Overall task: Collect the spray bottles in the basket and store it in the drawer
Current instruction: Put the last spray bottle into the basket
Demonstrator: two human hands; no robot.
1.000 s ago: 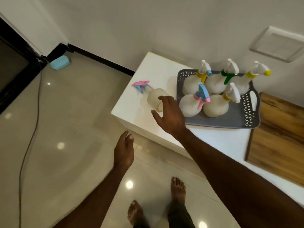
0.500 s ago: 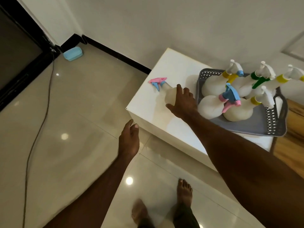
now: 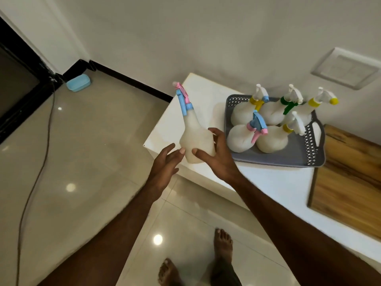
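Observation:
My right hand [image 3: 219, 159] grips a white spray bottle with a blue and pink trigger head [image 3: 195, 135], held upright above the left corner of the white cabinet top [image 3: 177, 124]. My left hand [image 3: 165, 164] reaches in beside it, fingers extended and touching the bottle's base. A grey perforated basket [image 3: 309, 153] sits on the cabinet top to the right, holding several white spray bottles [image 3: 268, 139] with yellow, green, blue and pink heads.
A wooden board [image 3: 348, 178] lies on the cabinet right of the basket. A black cable [image 3: 41, 153] runs across the tiled floor at left, near a small blue box [image 3: 78, 84]. My bare feet [image 3: 222, 248] stand before the cabinet.
My right hand has lifted the blue-and-pink bottle from lying on the cabinet top to upright in the air. My left hand has risen from beside the cabinet to the bottle's base.

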